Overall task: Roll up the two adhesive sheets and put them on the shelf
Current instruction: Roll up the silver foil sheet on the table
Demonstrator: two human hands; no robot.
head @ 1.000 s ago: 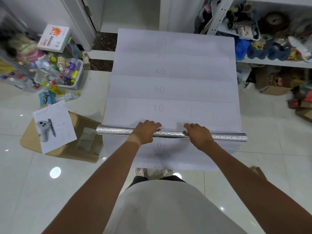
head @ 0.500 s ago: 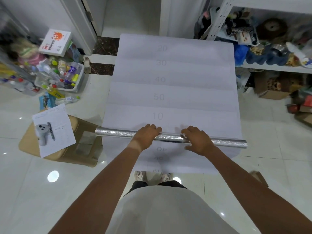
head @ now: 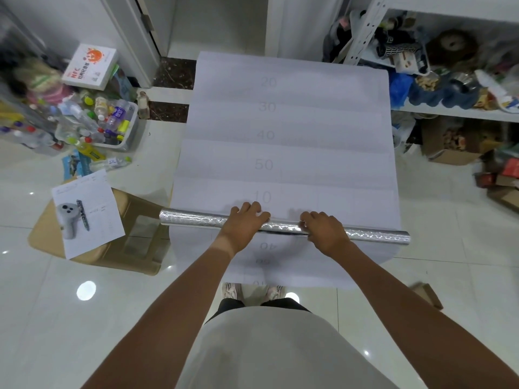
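Item: one long, silvery, embossed foil-faced adhesive sheet (head: 196, 220), partly wound into a slim roll, its white backing paper printed with faint grey numerals spread flat beyond it on a tabletop (head: 295, 122) whose own surface was hidden under the sheet. The roll lay crosswise at the near end, spanning almost the full width of the sheet and jutting slightly past its left edge. Both hands were set on the roll near its middle, close together: the left hand (head: 247, 223) lay over it with fingers curled across the top, and the right hand (head: 325, 231) gripped it likewise, fingers wrapped over the far side. Handling, by judgement: light for its size; thin and pliable as a flat sheet, fairly stiff once wound; the foil face likely slick and prone to creasing or denting if squeezed hard. A central hold suited rolling, though the free ends might telescope or wind unevenly, so hands spread wider toward the ends would probably keep the roll square. For carrying, a hold round the middle of the finished roll should serve. A white metal shelf (head: 449, 113), crowded with assorted goods, stood at the right, well apart from the roll. A second sheet could not be made out.
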